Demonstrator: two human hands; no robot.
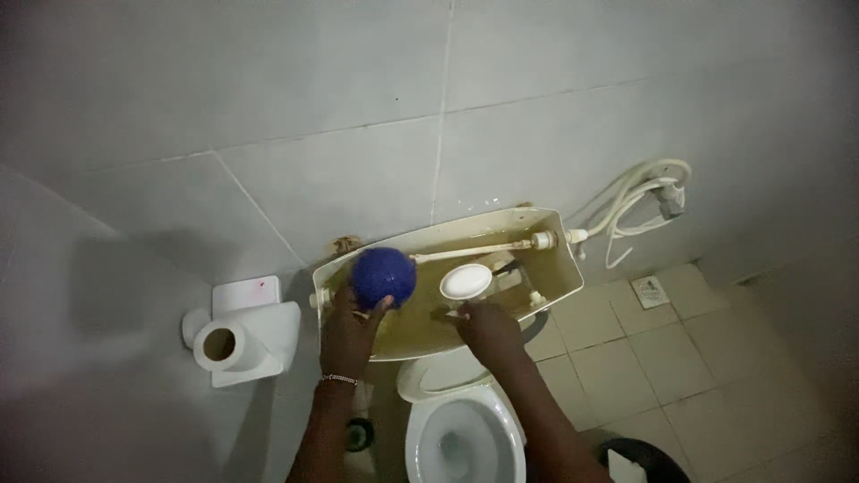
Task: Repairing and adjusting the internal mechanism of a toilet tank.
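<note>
Both hands inside an open toilet cistern (pixel 559 259).
Left hand (pixel 347 329) cupped under blue float ball (pixel 383 275) at tank's left end; right hand (pixel 488 326) reaching in beside white round cap (pixel 465 282), grip impossible to tell. Paper roll (pixel 222 343) on wall, left.

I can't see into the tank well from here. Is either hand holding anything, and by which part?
The left hand cups the blue float ball from below. The right hand reaches into the tank; its grip cannot be told.
</note>
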